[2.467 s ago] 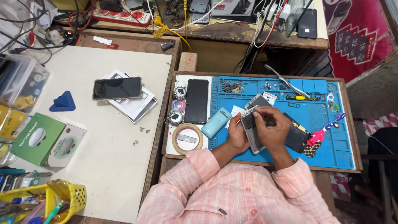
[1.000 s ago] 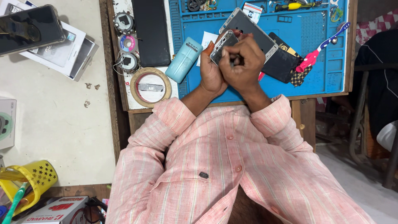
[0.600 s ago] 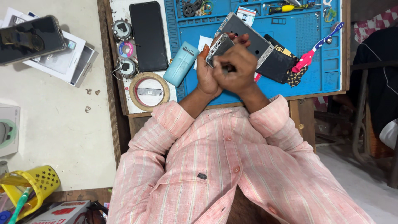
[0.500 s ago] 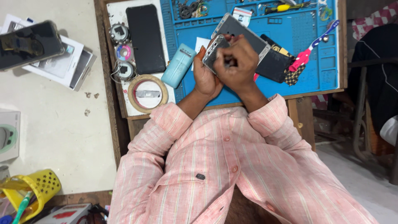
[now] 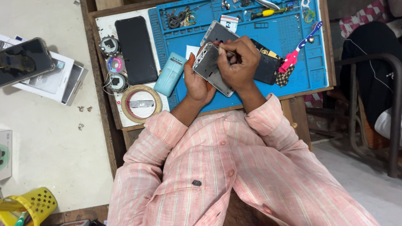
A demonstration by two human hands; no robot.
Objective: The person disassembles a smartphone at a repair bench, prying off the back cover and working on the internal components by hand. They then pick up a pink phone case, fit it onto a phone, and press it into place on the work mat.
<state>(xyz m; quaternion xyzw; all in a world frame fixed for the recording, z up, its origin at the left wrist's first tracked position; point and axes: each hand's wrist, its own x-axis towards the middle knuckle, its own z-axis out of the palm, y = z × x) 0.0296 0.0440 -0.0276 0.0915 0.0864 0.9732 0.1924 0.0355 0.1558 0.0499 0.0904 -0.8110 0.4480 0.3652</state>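
My left hand holds a grey opened phone body over the blue work mat. My right hand lies over the phone's upper part, fingers pinched on a small tool that is mostly hidden. Under the hands a second grey phone shell and a black panel rest on the mat. My pink striped sleeves fill the lower half of the view.
A light blue case, a tape roll, a black phone and small round parts lie left of the mat. A pink-handled brush and a yellow screwdriver lie on it. Another phone rests on boxes at far left.
The camera has moved closer and tilted down, so the bench sits higher in the frame. Both hands stay on the grey phone body with only small finger shifts.
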